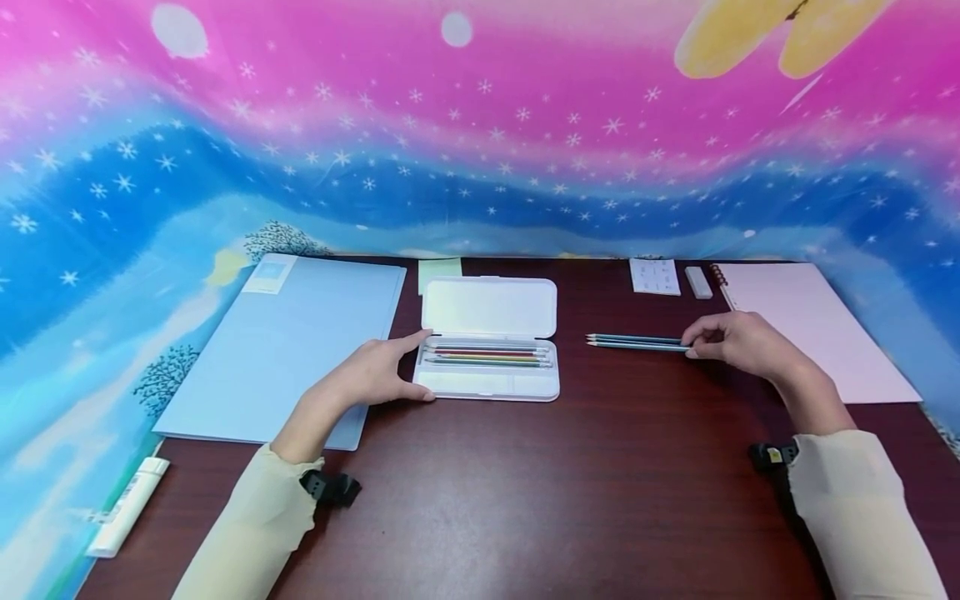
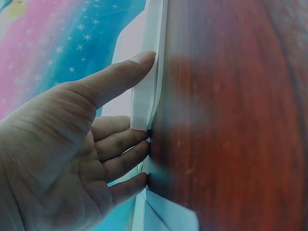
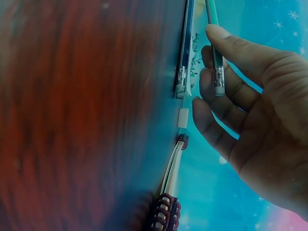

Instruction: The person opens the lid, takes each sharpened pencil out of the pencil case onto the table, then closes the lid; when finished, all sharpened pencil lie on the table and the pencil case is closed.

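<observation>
I see my left hand (image 1: 371, 375) resting against the left end of the open pencil case (image 1: 489, 340), thumb along the near corner and forefinger stretched to the hinge line; the fingers lie straight and touch the case, curled round nothing. In the case, just right of that hand, lie several coloured pencils (image 1: 487, 356) side by side. My right hand (image 1: 738, 343) sits well apart, across the worktop (image 1: 570, 483), at the eraser ends of two teal pencils (image 1: 633, 341) that lie parallel with tips pointing toward the case. The right wrist view shows thumb and fingers pinching one of these pencils (image 3: 213, 43) near its ferrule, while the other (image 3: 185, 48) lies just beside it on the wood. Left of my left hand, partly under the wrist, is a blue folder (image 1: 292, 342). Right of my right hand lies a pink notebook (image 1: 813, 329), with an eraser (image 1: 698, 282) and a small card (image 1: 655, 276) beyond the fingers.
</observation>
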A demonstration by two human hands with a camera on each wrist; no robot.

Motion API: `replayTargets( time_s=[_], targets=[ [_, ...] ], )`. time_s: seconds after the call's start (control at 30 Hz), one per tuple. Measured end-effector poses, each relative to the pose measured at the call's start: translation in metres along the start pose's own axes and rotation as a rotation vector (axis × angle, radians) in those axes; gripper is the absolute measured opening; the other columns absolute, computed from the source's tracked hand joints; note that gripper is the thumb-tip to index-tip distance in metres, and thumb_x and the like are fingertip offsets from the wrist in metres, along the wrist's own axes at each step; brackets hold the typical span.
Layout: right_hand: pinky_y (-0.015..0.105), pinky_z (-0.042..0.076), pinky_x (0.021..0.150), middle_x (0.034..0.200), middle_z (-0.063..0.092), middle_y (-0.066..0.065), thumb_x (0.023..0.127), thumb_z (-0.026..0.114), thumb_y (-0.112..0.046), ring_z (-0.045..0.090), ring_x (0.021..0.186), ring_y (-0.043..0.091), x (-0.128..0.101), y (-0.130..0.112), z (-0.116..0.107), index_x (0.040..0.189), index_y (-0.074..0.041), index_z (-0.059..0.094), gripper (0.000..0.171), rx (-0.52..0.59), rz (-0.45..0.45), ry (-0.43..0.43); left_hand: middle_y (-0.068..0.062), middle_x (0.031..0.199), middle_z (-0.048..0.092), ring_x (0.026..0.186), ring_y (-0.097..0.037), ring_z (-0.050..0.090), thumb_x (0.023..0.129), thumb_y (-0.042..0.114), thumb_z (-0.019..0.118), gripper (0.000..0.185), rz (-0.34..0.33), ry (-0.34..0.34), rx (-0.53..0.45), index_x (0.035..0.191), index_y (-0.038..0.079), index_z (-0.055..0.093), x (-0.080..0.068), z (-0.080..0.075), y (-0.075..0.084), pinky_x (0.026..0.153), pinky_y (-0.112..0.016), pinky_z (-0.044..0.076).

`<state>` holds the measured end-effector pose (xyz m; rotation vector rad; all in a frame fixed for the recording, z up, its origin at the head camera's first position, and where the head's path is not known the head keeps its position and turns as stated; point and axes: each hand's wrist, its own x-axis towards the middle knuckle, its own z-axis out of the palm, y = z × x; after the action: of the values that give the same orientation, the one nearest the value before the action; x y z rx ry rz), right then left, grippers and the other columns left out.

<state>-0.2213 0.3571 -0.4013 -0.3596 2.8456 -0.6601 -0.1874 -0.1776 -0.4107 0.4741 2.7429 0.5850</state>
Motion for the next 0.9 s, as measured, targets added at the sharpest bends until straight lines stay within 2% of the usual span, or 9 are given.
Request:
replayTargets(
  time_s=[0.1,0.57,0.9],
  targets=[
    [0.032,0.045,0.072,0.088,0.072,0.0,0.093,0.073,-0.015,0.055,0.08,0.018,0.001,0.0006,0.0,0.099,-0.016,0.077,0.007,-0.015,-0.004,0.002,-0.015,0.146,0.058,0.129,-0.034,0.056,0.079,0.05,0.083,0.101,0.0,-0.001,-0.002,0.161,0.017,0.032,-0.0001,-0.0005,0.0006,0.106,-0.053,0.046],
    [0.037,0.044,0.074,0.085,0.072,-0.004,0.093,0.073,-0.018,0.057,0.077,0.017,0.008,-0.0022,0.0034,0.095,-0.017,0.076,0.004,-0.135,-0.01,-0.02,-0.016,0.147,0.057,0.131,-0.036,0.055,0.08,0.051,0.082,0.101,-0.005,-0.006,0.003,0.161,0.017,0.032,0.0004,-0.0013,0.0006,0.107,-0.054,0.045],
    [0.044,0.049,0.076,0.089,0.071,-0.001,0.091,0.074,-0.014,0.059,0.078,0.016,0.0101,-0.005,0.0037,0.094,-0.016,0.073,0.004,-0.179,-0.024,-0.02,-0.015,0.145,0.058,0.13,-0.036,0.056,0.079,0.052,0.083,0.102,0.001,-0.001,0.003,0.16,0.018,0.033,0.0006,0.0001,-0.0013,0.107,-0.054,0.045]
  ],
)
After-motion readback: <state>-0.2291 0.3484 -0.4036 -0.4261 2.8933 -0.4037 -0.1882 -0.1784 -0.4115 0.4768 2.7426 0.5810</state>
